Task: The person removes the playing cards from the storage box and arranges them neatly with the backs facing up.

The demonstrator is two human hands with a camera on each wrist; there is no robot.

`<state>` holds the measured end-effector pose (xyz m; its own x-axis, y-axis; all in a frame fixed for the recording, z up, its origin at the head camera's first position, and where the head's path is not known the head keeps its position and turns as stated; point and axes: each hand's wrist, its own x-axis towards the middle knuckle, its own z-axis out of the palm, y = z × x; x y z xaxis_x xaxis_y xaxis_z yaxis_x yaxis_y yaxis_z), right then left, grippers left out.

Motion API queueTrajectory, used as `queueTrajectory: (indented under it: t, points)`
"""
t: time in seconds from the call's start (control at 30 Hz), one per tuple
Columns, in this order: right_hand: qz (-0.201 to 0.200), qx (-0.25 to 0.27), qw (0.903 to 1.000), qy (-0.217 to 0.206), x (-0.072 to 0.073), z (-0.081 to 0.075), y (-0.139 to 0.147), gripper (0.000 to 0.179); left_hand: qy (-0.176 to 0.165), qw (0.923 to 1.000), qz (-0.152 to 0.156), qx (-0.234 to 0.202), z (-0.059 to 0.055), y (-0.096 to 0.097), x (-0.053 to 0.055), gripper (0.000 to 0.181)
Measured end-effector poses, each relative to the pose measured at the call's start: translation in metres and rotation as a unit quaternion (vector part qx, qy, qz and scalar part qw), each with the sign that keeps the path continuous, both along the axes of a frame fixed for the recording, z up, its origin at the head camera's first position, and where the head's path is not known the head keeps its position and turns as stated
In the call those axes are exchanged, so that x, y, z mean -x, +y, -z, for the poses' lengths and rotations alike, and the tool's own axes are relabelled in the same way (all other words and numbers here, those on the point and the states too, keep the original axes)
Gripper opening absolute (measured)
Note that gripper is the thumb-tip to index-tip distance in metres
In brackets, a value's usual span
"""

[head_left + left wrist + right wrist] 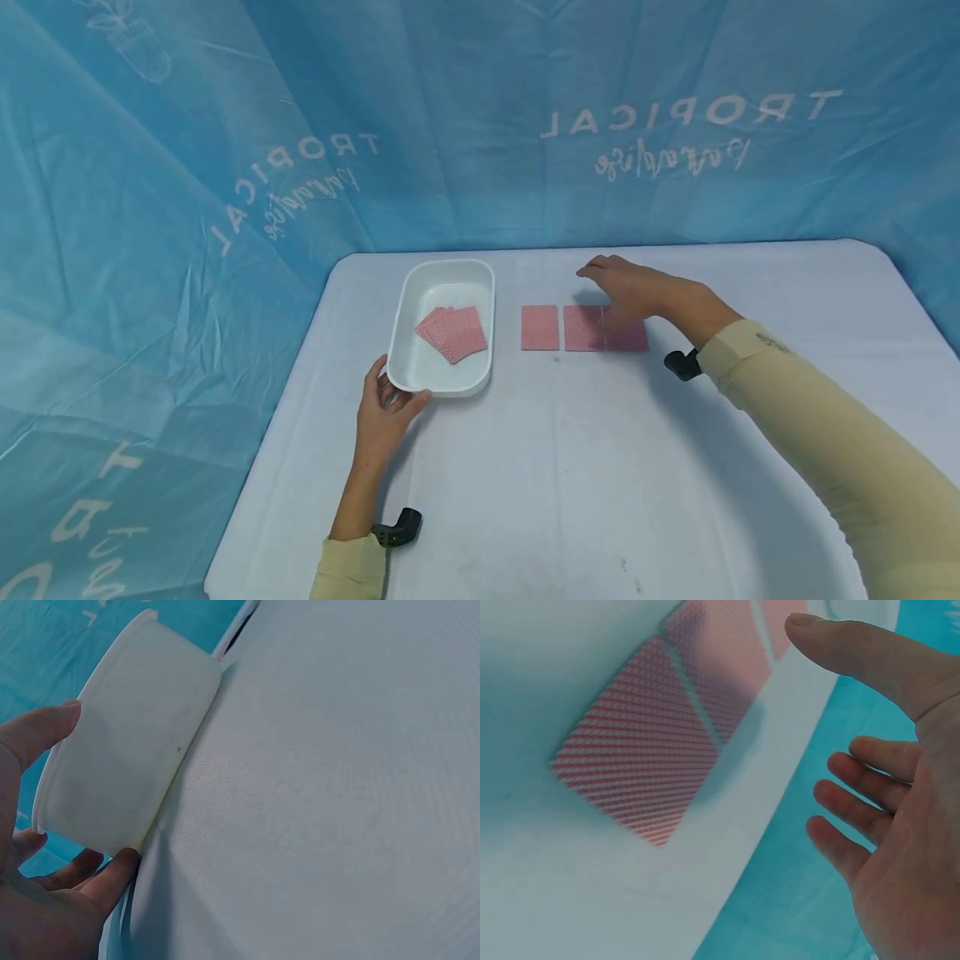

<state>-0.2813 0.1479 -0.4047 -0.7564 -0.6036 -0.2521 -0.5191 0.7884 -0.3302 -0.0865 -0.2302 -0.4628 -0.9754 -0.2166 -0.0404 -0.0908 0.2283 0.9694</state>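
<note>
A white plastic tray [442, 385] stands on the table, with several red-patterned playing cards [459, 333] fanned face down inside. My left hand [381, 425] holds its near left corner, thumb at the near rim and fingers along the left side. In the left wrist view the tray's outer wall [139, 742] fills the space between thumb and fingers. Right of the tray, three face-down cards lie in a row: a left card [540, 327], a middle card [582, 327] and a right card [641, 742]. Over the right two hovers my right hand [633, 290], fingers spread and holding nothing.
A white cloth covers the table [525, 467]. Blue printed sheeting [465, 125] hangs behind the far edge and along the left side. Each wrist bears a black device, one on the left wrist [401, 528] and one on the right wrist [682, 365].
</note>
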Motion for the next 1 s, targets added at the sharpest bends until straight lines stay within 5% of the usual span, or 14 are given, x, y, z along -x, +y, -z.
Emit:
queueTrajectory:
  t: [0.23, 1.0]
  points:
    - [-0.037, 0.001, 0.9992, 0.013, 0.000, -0.014, -0.021, 0.088, 0.001, 1.0000, 0.002, 0.007, -0.011, 0.004, -0.004, 0.091]
    - [-0.069, 0.002, 0.9974, 0.018, -0.007, -0.027, -0.090, 0.083, -0.005, 1.0000, -0.003, 0.000, -0.009, 0.002, -0.003, 0.090]
